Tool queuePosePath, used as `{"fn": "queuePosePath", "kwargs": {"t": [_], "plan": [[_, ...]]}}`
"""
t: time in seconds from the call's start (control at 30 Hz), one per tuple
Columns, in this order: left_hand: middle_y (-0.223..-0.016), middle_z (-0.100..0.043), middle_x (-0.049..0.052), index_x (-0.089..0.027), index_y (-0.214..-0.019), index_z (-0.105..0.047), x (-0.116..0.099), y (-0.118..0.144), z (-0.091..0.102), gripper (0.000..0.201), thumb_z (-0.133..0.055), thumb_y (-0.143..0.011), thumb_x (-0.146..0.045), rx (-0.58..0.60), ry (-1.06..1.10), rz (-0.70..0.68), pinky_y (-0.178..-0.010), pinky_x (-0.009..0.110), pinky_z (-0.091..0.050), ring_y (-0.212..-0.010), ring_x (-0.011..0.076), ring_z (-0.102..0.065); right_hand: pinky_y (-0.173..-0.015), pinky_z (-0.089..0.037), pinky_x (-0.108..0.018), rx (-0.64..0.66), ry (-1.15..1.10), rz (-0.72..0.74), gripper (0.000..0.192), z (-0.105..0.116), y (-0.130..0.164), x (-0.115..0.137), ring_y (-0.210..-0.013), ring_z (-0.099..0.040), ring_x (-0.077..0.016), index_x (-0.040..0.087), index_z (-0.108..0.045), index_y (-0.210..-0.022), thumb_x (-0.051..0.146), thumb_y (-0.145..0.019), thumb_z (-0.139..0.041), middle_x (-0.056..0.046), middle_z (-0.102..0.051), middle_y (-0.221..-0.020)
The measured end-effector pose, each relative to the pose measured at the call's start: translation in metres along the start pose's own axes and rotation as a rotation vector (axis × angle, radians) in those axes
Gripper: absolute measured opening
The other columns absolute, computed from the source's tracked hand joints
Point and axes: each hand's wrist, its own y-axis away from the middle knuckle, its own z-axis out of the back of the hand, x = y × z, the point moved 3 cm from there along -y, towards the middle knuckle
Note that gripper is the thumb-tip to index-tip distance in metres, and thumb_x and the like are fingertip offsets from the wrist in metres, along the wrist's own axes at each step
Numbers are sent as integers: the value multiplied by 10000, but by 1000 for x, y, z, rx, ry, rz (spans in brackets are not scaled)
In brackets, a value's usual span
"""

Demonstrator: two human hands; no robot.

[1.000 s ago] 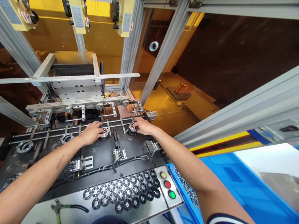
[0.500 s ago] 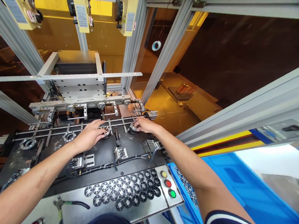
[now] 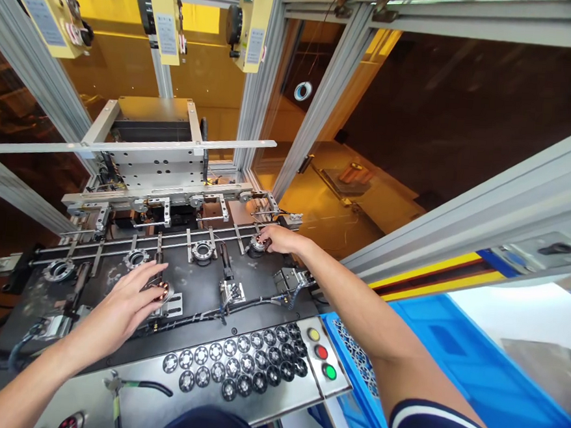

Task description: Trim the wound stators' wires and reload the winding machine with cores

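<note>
Held in my left hand (image 3: 125,300) is a small round motor stator (image 3: 163,290) with copper windings, raised above a metal clamp block. My right hand (image 3: 280,240) reaches to the far right ring fixture (image 3: 256,246), its fingers closed on another copper-wound stator (image 3: 263,240) at the fixture's top. Whether that stator is seated or lifted I cannot tell. Left of it, a ring fixture (image 3: 203,252) stands with no stator in it. Two more ring fixtures, one partly behind my left hand (image 3: 136,259) and one at the far left (image 3: 59,270), sit on the black plate.
Rows of black-and-silver stator cores (image 3: 228,366) lie on the steel ledge beside green-handled cutters (image 3: 118,385). Yellow, red and green buttons (image 3: 321,352) are at the ledge's right end. A blue bin (image 3: 433,335) stands to the right. Metal arms (image 3: 208,199) line the back.
My left hand has lifted the stator out of the second fixture from the right and carried it left and nearer to me. My right hand stays at the far right fixture.
</note>
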Motion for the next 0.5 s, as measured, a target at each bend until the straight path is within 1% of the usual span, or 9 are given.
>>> {"fn": "queuePosePath", "kwargs": {"t": [0.07, 0.13, 0.23, 0.3, 0.37, 0.4, 0.43, 0.47, 0.5], "plan": [[-1428, -574, 94, -288, -1073, -691, -1, 27, 4, 203, -554, -926, -262, -51, 4, 47, -1046, 469, -516, -1316, 312, -543, -879, -569, -423, 11, 0, 3, 321, 1, 0, 2, -1046, -647, -225, 170, -602, -1227, 349, -960, -611, -84, -626, -1239], [-1358, -614, 100, -287, -1094, -681, -3, 57, 9, 220, -554, -920, -244, -102, 11, 118, -946, 393, -576, -1203, 288, -632, -880, -569, -423, 11, 1, 12, 319, 2, 1, 5, -1047, -647, -224, 171, -602, -1226, 349, -961, -609, -85, -626, -1241], [-1286, -644, 98, -280, -1091, -686, -13, 109, 14, 226, -539, -924, -241, -171, -7, 241, -870, 341, -594, -1112, 263, -681, -875, -569, -419, 0, 2, 49, 309, 3, 4, 10, -1027, -653, -215, 166, -608, -1210, 351, -963, -608, -81, -637, -1215], [-1260, -657, 100, -259, -1071, -701, -20, 148, 16, 219, -535, -930, -274, -188, -16, 364, -884, 334, -586, -1107, 260, -683, -870, -568, -412, -10, 3, 92, 274, 5, 10, 12, -994, -662, -202, 157, -632, -1152, 350, -959, -614, -71, -662, -1159], [-1241, -666, 104, -232, -1053, -714, -27, 189, 12, 239, -529, -938, -330, -167, -6, 531, -893, 323, -579, -1105, 257, -681, -877, -563, -416, -43, 2, 141, 209, 10, 19, 17, -968, -672, -200, 151, -674, -1006, 345, -947, -621, -69, -692, -1082], [-1236, -668, 107, -223, -1051, -717, -30, 210, 8, 259, -525, -942, -358, -144, 3, 616, -898, 321, -576, -1105, 256, -678, -880, -562, -441, -76, -2, 165, 216, 14, 25, 21, -966, -682, -240, 153, -694, -871, 341, -935, -609, -98, -706, -1045], [-1232, -671, 109, -220, -1047, -720, -34, 231, 2, 278, -519, -945, -382, -116, 8, 693, -902, 325, -574, -1102, 256, -678, -886, -557, -478, -117, -8, 190, 261, 17, 31, 30, -987, -684, -287, 158, -693, -783, 347, -927, -584, -133, -708, -1043], [-1224, -677, 110, -220, -1037, -724, -38, 250, -5, 290, -514, -946, -398, -88, 8, 757, -909, 337, -572, -1098, 258, -679, -896, -546, -522, -164, -16, 217, 282, 19, 39, 42, -1022, -675, -330, 162, -691, -765, 353, -922, -555, -165, -697, -1088], [-1207, -687, 111, -221, -1023, -729, -42, 268, -14, 293, -515, -944, -405, -57, 4, 807, -916, 353, -570, -1092, 263, -682, -918, -526, -560, -214, -30, 248, 278, 19, 48, 61, -1063, -658, -362, 164, -688, -791, 353, -921, -531, -191, -671, -1155]]}}
